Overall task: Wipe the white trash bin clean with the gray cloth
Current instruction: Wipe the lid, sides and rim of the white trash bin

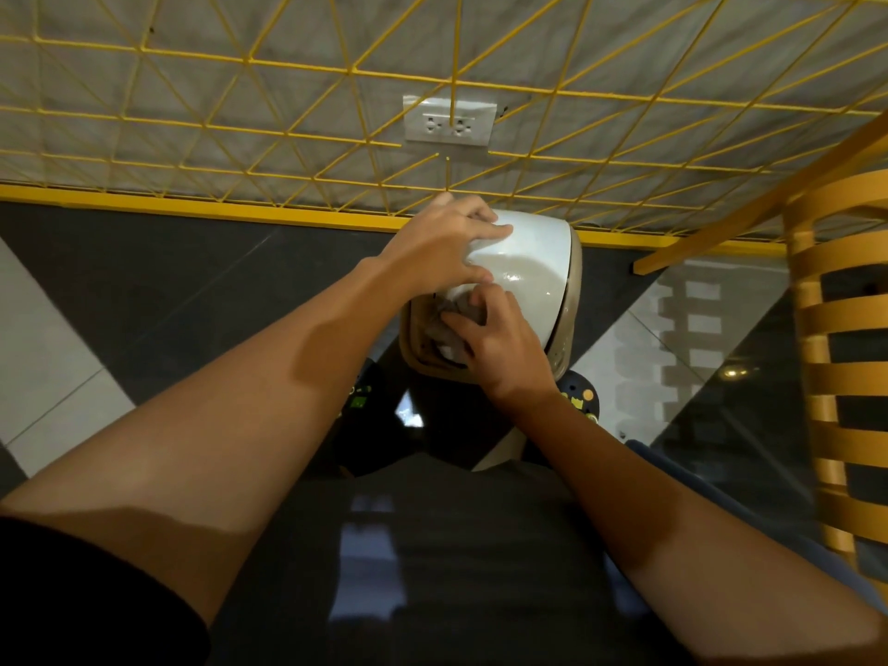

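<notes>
The white trash bin [533, 262] with a beige rim stands on the dark floor close to the wall, tilted toward me. My left hand [442, 247] lies over its upper left side and grips it. My right hand [499, 343] is at the bin's near rim, fingers closed on the gray cloth [449, 326], which is bunched against the rim and mostly hidden under the fingers.
A yellow wire grid [336, 137] covers the gray wall, with a white double socket [449, 122] behind it. A yellow baseboard [192, 206] runs along the floor. A wooden slatted chair [836, 377] stands at the right. My feet in dark patterned slippers [581, 396] are below the bin.
</notes>
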Demonstrator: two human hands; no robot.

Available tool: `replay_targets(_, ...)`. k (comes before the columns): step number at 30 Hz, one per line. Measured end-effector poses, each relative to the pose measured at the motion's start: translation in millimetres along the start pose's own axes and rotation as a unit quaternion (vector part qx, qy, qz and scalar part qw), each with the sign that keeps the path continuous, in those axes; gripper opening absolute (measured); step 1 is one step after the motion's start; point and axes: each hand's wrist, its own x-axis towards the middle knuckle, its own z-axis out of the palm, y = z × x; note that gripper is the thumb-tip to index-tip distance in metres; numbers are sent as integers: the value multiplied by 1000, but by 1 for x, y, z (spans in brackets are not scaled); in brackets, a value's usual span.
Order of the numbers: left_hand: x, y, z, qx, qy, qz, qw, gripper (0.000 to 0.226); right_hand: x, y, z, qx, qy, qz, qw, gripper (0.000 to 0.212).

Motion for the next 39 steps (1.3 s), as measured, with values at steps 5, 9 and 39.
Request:
replay_targets(5,0,2,-1,0,-5,-4,1000,63,-5,5,6,-97,-88,-27,991,30)
replay_targets(9,-2,3,0,-5,-1,-8,1000,61,-16,-1,5,-108,-107,-31,988,17)
replay_targets(39,0,0,5,-11,12,-5,1000,61,-12,13,-15,-318,-87,-190,925,23)
